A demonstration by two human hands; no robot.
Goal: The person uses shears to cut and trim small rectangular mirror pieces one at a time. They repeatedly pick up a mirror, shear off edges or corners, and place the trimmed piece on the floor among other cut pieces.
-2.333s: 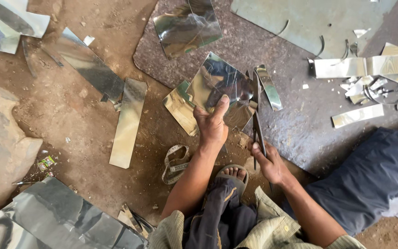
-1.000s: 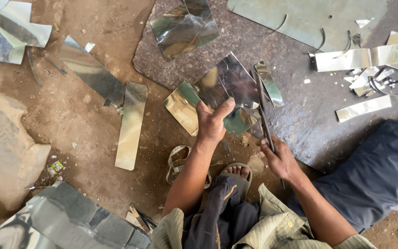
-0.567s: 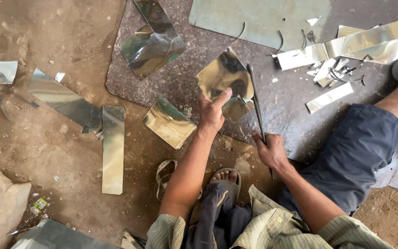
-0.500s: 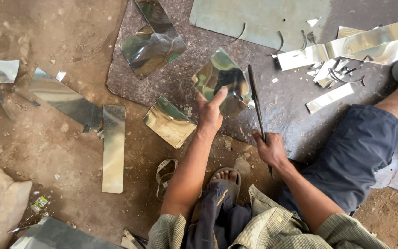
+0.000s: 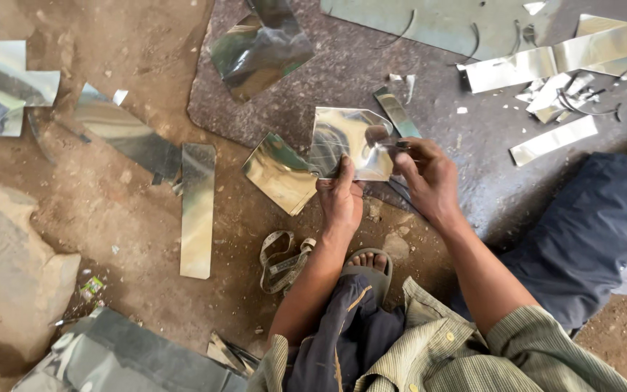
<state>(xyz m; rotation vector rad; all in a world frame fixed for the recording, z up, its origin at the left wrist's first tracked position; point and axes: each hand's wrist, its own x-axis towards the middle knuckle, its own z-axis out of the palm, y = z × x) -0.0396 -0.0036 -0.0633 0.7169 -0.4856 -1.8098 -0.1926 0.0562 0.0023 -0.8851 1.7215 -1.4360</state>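
Above the dark mat (image 5: 473, 167), both hands are gripping a shiny sheet (image 5: 350, 141): left hand (image 5: 341, 199) pinching its bottom edge, right hand (image 5: 429, 178) its right edge. Another sheet (image 5: 279, 173) is lying just left. Strips (image 5: 553, 139) are lying well apart, right.

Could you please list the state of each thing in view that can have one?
shiny metal piece: held up, gripped by both hands.
left hand: closed on the piece's lower edge.
right hand: pinching its right edge.
square metal piece: lying flat on the ground.
long metal strip: lying flat on dirt.
measuring tape: loose, crumpled.
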